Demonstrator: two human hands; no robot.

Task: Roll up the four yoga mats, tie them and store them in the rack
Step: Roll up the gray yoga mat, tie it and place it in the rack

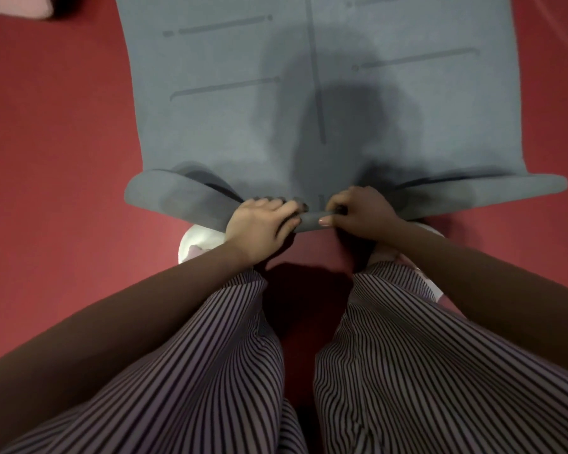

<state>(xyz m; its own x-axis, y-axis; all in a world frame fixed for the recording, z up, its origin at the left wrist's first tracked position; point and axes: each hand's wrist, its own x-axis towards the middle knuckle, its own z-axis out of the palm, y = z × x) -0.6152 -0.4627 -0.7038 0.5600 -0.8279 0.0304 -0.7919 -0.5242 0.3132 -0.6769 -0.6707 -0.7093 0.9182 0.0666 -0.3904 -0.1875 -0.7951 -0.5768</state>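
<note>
Head view, the only view.

Blue-grey foam yoga mat [227, 126] lay flat on the red floor [56, 158], running away from the person toward the top of the frame. Darker alignment lines [318, 93] were printed on its upper face: one long centre line and short bars to either side.

The near end of the mat was turned over onto itself in a first, loose roll [164, 198]. The roll was tightest in the middle, where the hands were. It gaped wider toward both outer corners, which stuck out past the mat's side edges.

Left hand [259, 221]: closed on the roll just left of the centre line, fingers curled over the top of the fold, thumb on the near side.

Right hand [361, 214]: closed on the roll just right of the centre line, fingers bent over the fold, thumb pressed flat along the near face. The two hands sat near each other, with a short stretch of roll bare between them.

Both forearms were bare. Below them were legs in black-and-white striped trousers [210, 355], set apart. A white shoe [194, 244] showed on the floor under the left wrist, just beside the near edge of the roll.

A dark shadow fell across the middle of the mat, above the hands.

A pale pink object [17, 6] was cut off at the top left corner; what it was could not be told.
</note>
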